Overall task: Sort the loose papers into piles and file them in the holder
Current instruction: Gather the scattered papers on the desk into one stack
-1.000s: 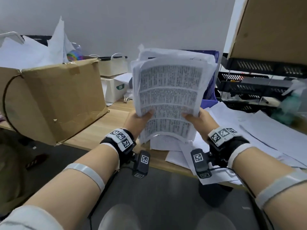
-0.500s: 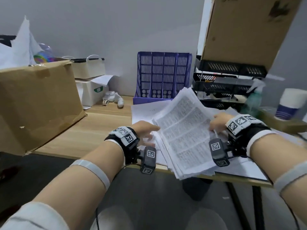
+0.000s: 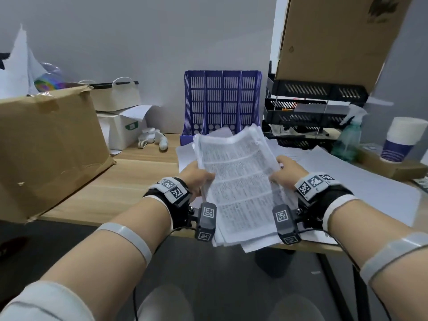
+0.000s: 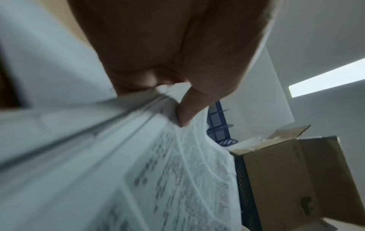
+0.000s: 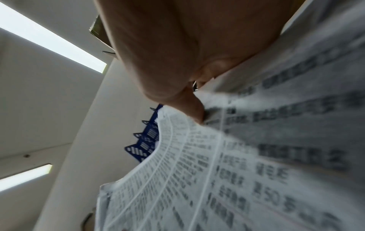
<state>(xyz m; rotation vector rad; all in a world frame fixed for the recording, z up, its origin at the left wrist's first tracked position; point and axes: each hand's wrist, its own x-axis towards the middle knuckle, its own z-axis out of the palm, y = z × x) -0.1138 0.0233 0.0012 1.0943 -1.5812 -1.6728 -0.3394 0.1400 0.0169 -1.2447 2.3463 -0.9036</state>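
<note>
A thick stack of printed papers [image 3: 238, 186] is tilted up above the desk's front edge, between both hands. My left hand [image 3: 196, 179] grips its left edge, thumb on top of the stack [image 4: 177, 179]. My right hand [image 3: 283, 171] grips the right edge, thumb pressed on the print [image 5: 247, 156]. Straight behind the stack, against the wall, stands the blue slotted file holder [image 3: 222, 103]; its slots look empty. More loose white sheets [image 3: 361, 181] lie spread over the desk to the right.
A big cardboard box [image 3: 48, 147] sits on the desk at left. Black stacked trays [image 3: 310, 112] stand right of the holder, under another cardboard box [image 3: 335, 38]. A spray bottle [image 3: 349, 135] and paper cups [image 3: 400, 140] are at far right. White boxes [image 3: 120, 126] are at the back.
The stack was upright before my face, then dropped slantwise to the right with the left hand off it. Now it is centred, and both hands grip its side edges.
</note>
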